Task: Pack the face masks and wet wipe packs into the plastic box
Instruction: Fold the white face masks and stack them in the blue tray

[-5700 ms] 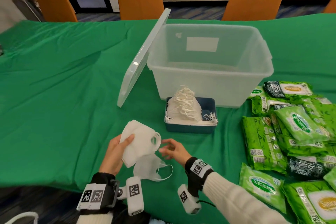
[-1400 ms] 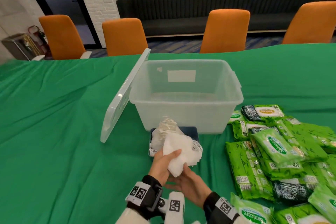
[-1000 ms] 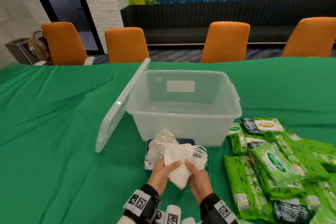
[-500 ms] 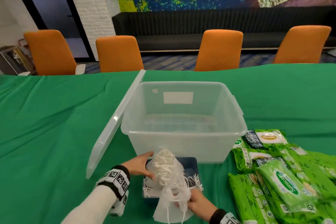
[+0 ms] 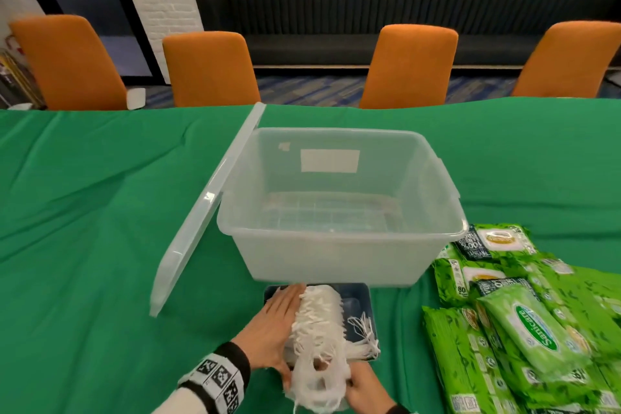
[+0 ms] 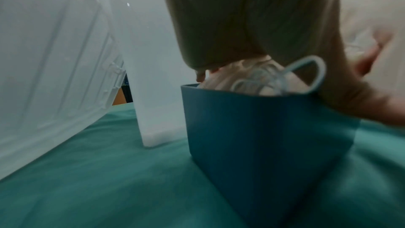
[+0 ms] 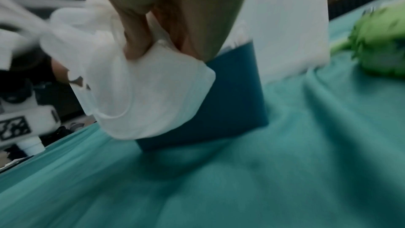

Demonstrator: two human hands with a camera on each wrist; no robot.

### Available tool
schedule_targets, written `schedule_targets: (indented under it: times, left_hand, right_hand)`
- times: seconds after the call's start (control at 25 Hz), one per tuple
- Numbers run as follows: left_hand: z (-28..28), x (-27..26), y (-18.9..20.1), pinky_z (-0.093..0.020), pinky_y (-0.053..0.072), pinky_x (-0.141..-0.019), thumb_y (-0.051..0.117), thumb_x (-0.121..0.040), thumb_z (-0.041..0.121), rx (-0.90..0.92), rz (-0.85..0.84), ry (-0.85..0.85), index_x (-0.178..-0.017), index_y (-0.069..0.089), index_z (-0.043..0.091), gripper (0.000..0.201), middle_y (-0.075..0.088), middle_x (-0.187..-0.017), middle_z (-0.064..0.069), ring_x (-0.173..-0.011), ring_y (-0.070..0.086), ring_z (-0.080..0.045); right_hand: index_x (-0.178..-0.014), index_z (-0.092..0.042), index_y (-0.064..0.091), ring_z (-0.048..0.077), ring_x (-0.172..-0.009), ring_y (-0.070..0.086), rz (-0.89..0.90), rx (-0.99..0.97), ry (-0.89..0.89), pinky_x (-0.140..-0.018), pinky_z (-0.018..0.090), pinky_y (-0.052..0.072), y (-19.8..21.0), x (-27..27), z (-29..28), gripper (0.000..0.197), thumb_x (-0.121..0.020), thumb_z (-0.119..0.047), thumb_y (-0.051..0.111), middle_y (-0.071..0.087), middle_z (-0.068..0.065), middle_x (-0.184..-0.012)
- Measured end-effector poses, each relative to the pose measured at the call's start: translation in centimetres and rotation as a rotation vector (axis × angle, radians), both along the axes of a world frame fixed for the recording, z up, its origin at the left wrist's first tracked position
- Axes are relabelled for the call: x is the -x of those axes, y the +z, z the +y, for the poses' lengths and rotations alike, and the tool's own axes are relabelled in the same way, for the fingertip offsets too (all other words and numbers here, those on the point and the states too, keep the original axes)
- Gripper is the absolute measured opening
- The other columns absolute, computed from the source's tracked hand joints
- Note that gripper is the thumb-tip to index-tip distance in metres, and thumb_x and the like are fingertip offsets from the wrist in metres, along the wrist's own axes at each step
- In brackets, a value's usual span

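On the green tablecloth (image 5: 100,212), right in front of me, a small blue tray (image 5: 364,304) sits just against the near wall of the clear plastic box (image 5: 339,245). I see the stack of white face masks (image 5: 317,323) standing in that tray, ear loops bristling upward, with the nearest masks spilling over the tray's front edge toward me. My left hand (image 5: 274,326) lies flat against the left side of the stack, fingers straight and held together, thumb down near the front. My right hand (image 5: 364,386) is at the near end of the stack; the right wrist view shows its fingers (image 7: 136,41) curled and pinching the white fabric of the front masks.

From the left wrist view, the tray's blue wall (image 6: 263,136) rises from the cloth with loops poking above its rim, and the box's wall stands just behind it.

I see nothing inside the box; only a white label on its far wall. Its lid (image 5: 205,212) leans tilted against the box's left side, lower edge on the cloth.

To my right, the green wet wipe packs (image 5: 524,323) lie in an overlapping heap on the cloth, the closest ones touching the box's right corner. Four orange chairs (image 5: 408,65) stand beyond the far edge of the table.
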State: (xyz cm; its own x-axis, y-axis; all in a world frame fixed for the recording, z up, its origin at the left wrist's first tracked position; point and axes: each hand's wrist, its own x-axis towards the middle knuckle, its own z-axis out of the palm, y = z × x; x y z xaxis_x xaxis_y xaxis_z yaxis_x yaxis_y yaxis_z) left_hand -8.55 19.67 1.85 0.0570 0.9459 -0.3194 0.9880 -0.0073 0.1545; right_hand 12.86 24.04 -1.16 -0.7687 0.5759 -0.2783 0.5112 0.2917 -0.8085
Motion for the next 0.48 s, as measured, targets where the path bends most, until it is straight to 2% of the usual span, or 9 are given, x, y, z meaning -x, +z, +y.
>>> schedule_targets:
  times: [0.04, 0.08, 0.12, 0.16, 0.2, 0.32, 0.36, 0.4, 0.48]
  left_hand:
    - [-0.6, -0.3, -0.1, -0.045, 0.001, -0.114, 0.079, -0.037, 0.07, 0.045, 0.054, 0.008, -0.147, 0.001, -0.002, 0.153, 0.004, -0.156, -0.018, -0.144, 0.013, -0.033]
    - [-0.8, -0.6, -0.3, -0.043, 0.018, -0.111, 0.074, -0.023, 0.078, 0.113, 0.06, 0.063, -0.143, 0.017, -0.004, 0.156, 0.028, -0.152, -0.02, -0.137, 0.036, -0.031]
    - [-1.0, -0.8, -0.8, -0.039, 0.03, -0.107, 0.072, -0.015, 0.079, 0.125, 0.04, 0.137, -0.14, 0.027, -0.005, 0.157, 0.044, -0.144, -0.017, -0.126, 0.051, -0.027]
    - [-1.3, -0.9, -1.4, -0.035, 0.034, -0.104, 0.074, -0.012, 0.076, 0.107, 0.006, 0.171, -0.138, 0.033, -0.003, 0.155, 0.05, -0.139, -0.013, -0.12, 0.057, -0.024]
    - [-1.5, -1.0, -2.0, -0.033, 0.035, -0.103, 0.077, -0.013, 0.073, 0.09, -0.042, 0.188, -0.137, 0.036, -0.001, 0.15, 0.053, -0.136, -0.01, -0.117, 0.059, -0.022]
    - [-2.1, -1.7, -2.4, -0.031, 0.038, -0.1, 0.083, -0.014, 0.065, 0.022, -0.082, 0.191, -0.13, 0.044, 0.006, 0.136, 0.059, -0.126, -0.005, -0.112, 0.062, -0.021]
    - [-2.4, -2.2, -2.3, -0.031, 0.038, -0.1, 0.085, -0.016, 0.063, -0.004, -0.08, 0.2, -0.128, 0.046, 0.007, 0.132, 0.059, -0.126, -0.005, -0.112, 0.062, -0.021]
    - [-2.6, -2.5, -1.9, -0.031, 0.039, -0.101, 0.086, -0.02, 0.06, -0.019, -0.078, 0.2, -0.129, 0.046, 0.007, 0.128, 0.057, -0.129, -0.005, -0.114, 0.061, -0.021]
    - [-3.1, -2.9, -1.8, -0.026, 0.042, -0.101, 0.09, -0.036, 0.047, -0.096, -0.129, 0.2, -0.137, 0.04, 0.01, 0.118, 0.049, -0.137, -0.003, -0.118, 0.057, -0.02]
  right_hand:
    - [-0.085, -0.009, 0.077, 0.031, -0.112, 0.055, -0.003, -0.089, -0.057, -0.095, 0.016, 0.038, 0.0, -1.0, 0.2, 0.027, -0.089, 0.005, 0.054, 0.071, 0.012, -0.1]
    - [-0.091, 0.002, 0.074, 0.02, -0.112, 0.058, -0.002, -0.121, -0.114, -0.094, 0.016, 0.038, 1.3, -2.0, 0.9, 0.019, -0.088, 0.004, 0.055, 0.069, 0.019, -0.102]
    - [-0.085, -0.007, 0.077, -0.003, -0.101, 0.061, 0.038, -0.137, -0.096, -0.087, 0.013, 0.042, 3.3, -2.7, 1.8, 0.02, -0.083, 0.003, 0.06, 0.072, 0.009, -0.098]
    - [-0.069, -0.022, 0.078, -0.015, -0.083, 0.061, 0.069, -0.059, -0.101, -0.075, 0.01, 0.045, 5.5, -3.5, 2.6, 0.034, -0.079, 0.005, 0.06, 0.074, -0.006, -0.082]
    - [-0.057, -0.027, 0.074, -0.016, -0.07, 0.059, 0.102, 0.032, -0.179, -0.066, 0.009, 0.045, 6.8, -3.8, 3.9, 0.041, -0.078, 0.005, 0.06, 0.071, -0.016, -0.068]
    - [-0.069, -0.016, 0.072, 0.012, -0.067, 0.064, 0.157, -0.175, -0.325, -0.068, 0.026, 0.052, 9.0, -3.6, 8.3, 0.033, -0.078, 0.009, 0.052, 0.071, 0.002, -0.069]
    - [-0.077, -0.006, 0.074, 0.022, -0.071, 0.065, 0.135, -0.28, -0.241, -0.071, 0.034, 0.053, 9.5, -2.2, 9.0, 0.026, -0.076, 0.001, 0.048, 0.072, 0.013, -0.075]
    - [-0.084, 0.001, 0.073, 0.029, -0.075, 0.066, 0.098, -0.362, -0.128, -0.073, 0.038, 0.052, 10.4, 0.0, 9.4, 0.034, -0.074, -0.01, 0.042, 0.071, 0.018, -0.081]
    - [-0.09, 0.0, 0.071, 0.034, -0.078, 0.065, 0.126, -0.485, 0.149, -0.071, 0.037, 0.051, 11.2, 4.9, 8.9, 0.047, -0.071, -0.02, 0.033, 0.07, 0.02, -0.084]
